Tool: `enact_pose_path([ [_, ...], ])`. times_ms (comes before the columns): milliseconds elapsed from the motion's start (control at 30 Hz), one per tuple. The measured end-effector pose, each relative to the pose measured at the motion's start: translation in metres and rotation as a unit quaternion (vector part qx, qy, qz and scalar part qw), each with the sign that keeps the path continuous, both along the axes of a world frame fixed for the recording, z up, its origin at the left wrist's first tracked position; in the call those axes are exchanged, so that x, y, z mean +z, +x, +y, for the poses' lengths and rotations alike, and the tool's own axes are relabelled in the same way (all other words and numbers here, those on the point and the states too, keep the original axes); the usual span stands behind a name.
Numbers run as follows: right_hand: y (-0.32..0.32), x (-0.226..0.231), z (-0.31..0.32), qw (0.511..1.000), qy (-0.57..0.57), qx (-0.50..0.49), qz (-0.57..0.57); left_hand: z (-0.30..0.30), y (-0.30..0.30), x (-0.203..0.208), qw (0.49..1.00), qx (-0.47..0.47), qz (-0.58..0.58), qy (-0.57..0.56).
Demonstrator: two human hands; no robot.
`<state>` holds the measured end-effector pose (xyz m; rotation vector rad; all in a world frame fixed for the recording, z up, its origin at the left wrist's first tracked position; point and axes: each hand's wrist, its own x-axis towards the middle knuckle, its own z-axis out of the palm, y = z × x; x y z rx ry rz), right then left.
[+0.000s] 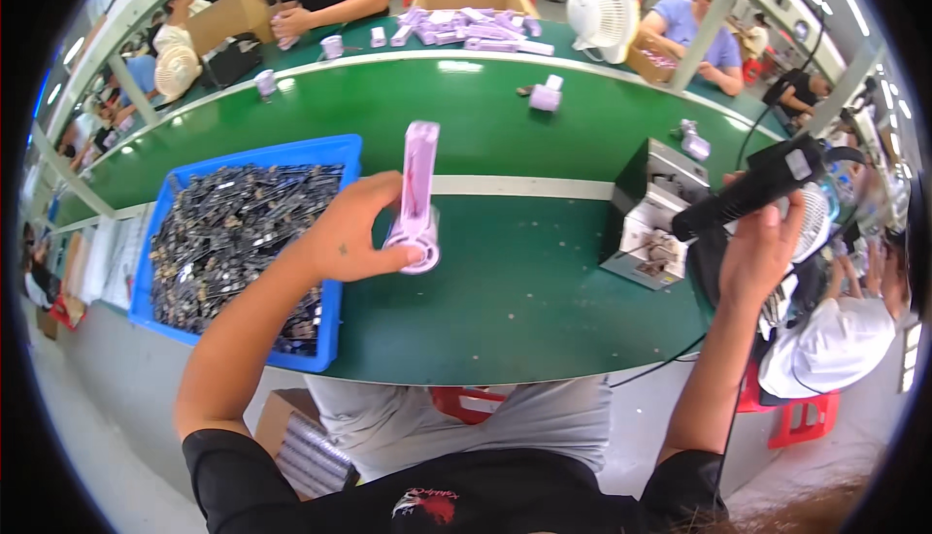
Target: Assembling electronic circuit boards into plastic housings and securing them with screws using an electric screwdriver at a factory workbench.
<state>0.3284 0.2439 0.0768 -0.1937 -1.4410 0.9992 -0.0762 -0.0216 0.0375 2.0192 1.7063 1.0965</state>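
My left hand (349, 233) grips a lilac plastic housing (419, 170) over the middle of the green table. The housing has a ring-shaped end near my thumb and a long hollow arm that points away from me. Its kind is not fully clear. On the right, my right hand (762, 248) is closed around a black electric screwdriver (752, 189). The tool lies tilted, its front end over a metal screw feeder (649, 228). The tool's tip is hidden or too small to make out.
A blue bin (340, 325) full of small dark parts stands left of my left hand. Beyond, a green conveyor belt (388, 97) carries several lilac pieces, including a lilac part (546, 95). More lilac housings (466, 27) lie piled on the far side, near a white fan (600, 15) and co-workers.
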Motion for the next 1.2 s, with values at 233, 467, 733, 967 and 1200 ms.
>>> enact_pose_path([
  [233, -0.026, 0.006, 0.001, 0.988, -0.033, 0.148, 0.013, -0.029, -0.018, -0.031, 0.995, 0.066, -0.071, -0.003],
  [467, -0.032, 0.016, -0.011, 0.979, -0.053, 0.196, 0.022, -0.035, -0.004, -0.027, 0.985, 0.029, -0.167, -0.019],
  [733, -0.051, 0.049, -0.045, 0.985, -0.032, 0.167, -0.030, -0.013, 0.025, -0.029, 0.975, 0.143, -0.167, 0.039],
  [967, -0.034, 0.088, -0.065, 0.999, 0.011, 0.007, -0.037, 0.032, 0.066, 0.009, 0.988, 0.135, -0.076, -0.002],
  [1200, -0.034, 0.086, -0.055, 0.997, 0.032, -0.051, -0.050, 0.094, 0.153, -0.020, 0.990, -0.073, -0.060, -0.103],
])
